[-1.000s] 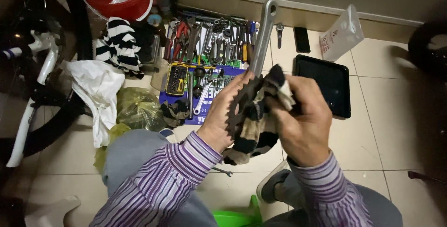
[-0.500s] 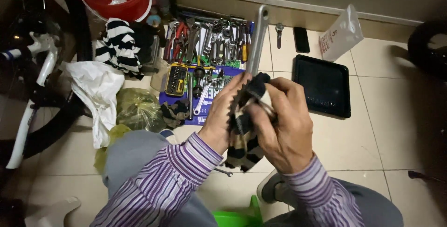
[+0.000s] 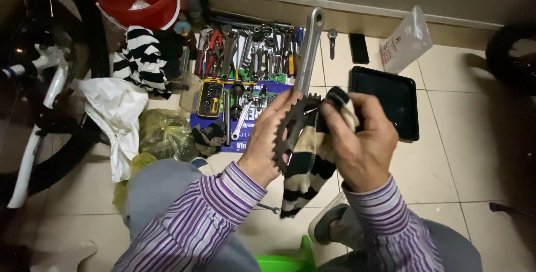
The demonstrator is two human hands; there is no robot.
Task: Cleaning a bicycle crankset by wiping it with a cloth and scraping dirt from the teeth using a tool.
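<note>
Gripping the crankset [image 3: 296, 121] with closed left hand [image 3: 268, 149], the right hand [image 3: 363, 143] is pinching the striped rag [image 3: 312, 160], now shifted right of the chainring.

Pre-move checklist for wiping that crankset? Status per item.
1. Left hand grips the chainring at its edge: ok.
2. Right hand presses the striped rag on the chainring: ok.
3. Crank arm points up, away from the body, with no hand on it: ok.
4. Fingers off the teeth: cannot tell, rag and hands hide them.
5. Black tray on the floor beside the right hand: ok.
6. Tools laid out on the floor behind the crank: ok.
</note>
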